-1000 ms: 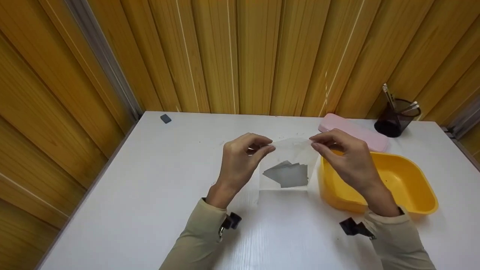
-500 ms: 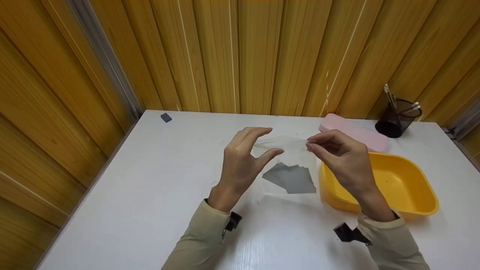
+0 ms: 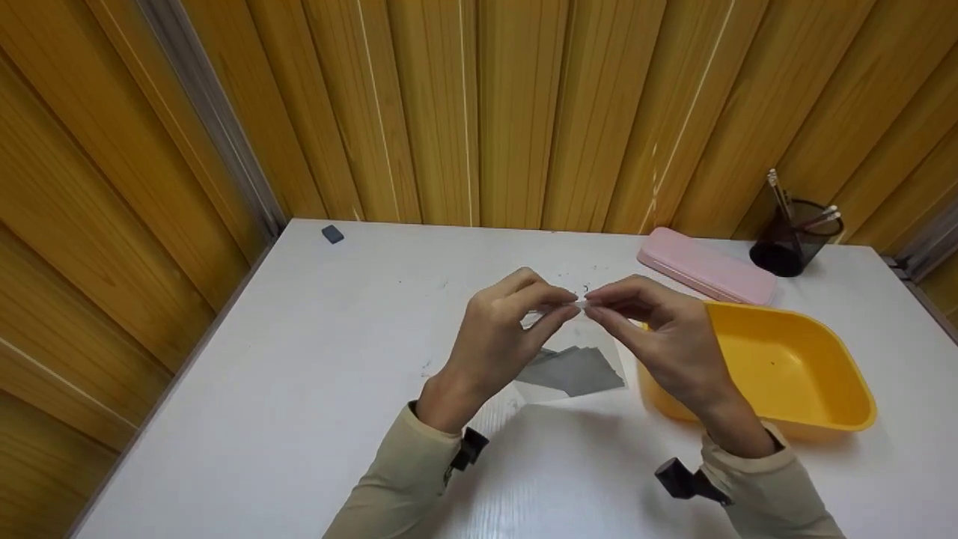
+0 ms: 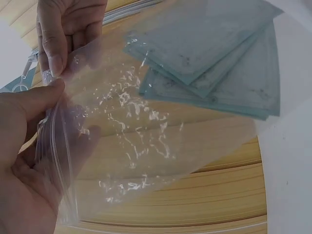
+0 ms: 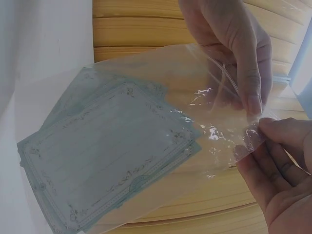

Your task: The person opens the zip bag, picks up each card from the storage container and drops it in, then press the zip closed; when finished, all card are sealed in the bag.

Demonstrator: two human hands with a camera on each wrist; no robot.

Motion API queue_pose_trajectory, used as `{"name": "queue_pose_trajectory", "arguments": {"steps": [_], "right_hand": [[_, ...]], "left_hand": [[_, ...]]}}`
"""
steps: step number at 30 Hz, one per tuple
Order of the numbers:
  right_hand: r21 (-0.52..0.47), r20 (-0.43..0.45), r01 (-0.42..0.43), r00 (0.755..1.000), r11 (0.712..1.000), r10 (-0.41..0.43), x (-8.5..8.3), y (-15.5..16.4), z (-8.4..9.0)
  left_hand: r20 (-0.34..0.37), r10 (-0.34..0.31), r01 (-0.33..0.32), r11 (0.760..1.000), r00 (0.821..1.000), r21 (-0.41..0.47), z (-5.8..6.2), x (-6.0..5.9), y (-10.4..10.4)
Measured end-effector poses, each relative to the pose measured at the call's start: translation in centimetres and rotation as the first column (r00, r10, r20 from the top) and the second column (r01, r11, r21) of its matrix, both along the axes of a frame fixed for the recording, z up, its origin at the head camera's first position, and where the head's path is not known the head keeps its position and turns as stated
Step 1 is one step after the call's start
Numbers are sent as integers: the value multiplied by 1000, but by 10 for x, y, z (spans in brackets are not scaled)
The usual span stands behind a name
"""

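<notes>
A clear zip-lock bag (image 4: 146,161) stands up from the table, with its top edge between my two hands. My left hand (image 3: 495,322) pinches that edge between thumb and fingers. Right beside it, my right hand (image 3: 666,337) pinches the same edge, the fingertips of both hands nearly touching. Several pale blue-green cards (image 5: 112,151) with ornate printed borders lie fanned and overlapping low in the bag. The zip strip (image 4: 61,151) runs along the edge in the left wrist view. In the head view, the left hand hides part of the bag and cards.
A yellow basin (image 3: 793,367) stands on the white table (image 3: 337,389) to the right. Behind it lies a pink case (image 3: 703,266), near a dark mesh pen cup (image 3: 793,239) with pencils. A small dark block (image 3: 333,234) lies at the far left, before the wood-panelled wall.
My left hand let go of the bag's left edge, opened, then pinched the top again closer to my right hand. Both hands have come together at the middle and the bag's top has bunched.
</notes>
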State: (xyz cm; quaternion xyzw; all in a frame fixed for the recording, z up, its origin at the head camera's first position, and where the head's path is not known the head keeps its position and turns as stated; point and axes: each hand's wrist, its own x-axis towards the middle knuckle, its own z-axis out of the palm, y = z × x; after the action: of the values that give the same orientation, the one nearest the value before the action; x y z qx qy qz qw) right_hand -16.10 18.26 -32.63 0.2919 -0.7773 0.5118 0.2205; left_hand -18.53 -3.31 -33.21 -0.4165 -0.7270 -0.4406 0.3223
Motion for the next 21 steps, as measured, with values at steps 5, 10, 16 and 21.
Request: {"name": "queue_pose_trajectory", "arguments": {"steps": [5, 10, 16, 21], "right_hand": [[10, -10, 23, 1000, 1000, -23, -2, 0, -1], [29, -18, 54, 998, 998, -54, -2, 0, -2], [35, -57, 7, 998, 999, -5, -2, 1, -1], [51, -92, -3, 996, 999, 7, -2, 3, -2]], "left_hand": [[33, -33, 33, 999, 999, 8, 0, 0, 1], [58, -49, 48, 999, 997, 14, -1, 1, 1], [58, -65, 65, 998, 996, 2, -2, 0, 1], [43, -62, 63, 998, 997, -19, -2, 1, 2]]}}
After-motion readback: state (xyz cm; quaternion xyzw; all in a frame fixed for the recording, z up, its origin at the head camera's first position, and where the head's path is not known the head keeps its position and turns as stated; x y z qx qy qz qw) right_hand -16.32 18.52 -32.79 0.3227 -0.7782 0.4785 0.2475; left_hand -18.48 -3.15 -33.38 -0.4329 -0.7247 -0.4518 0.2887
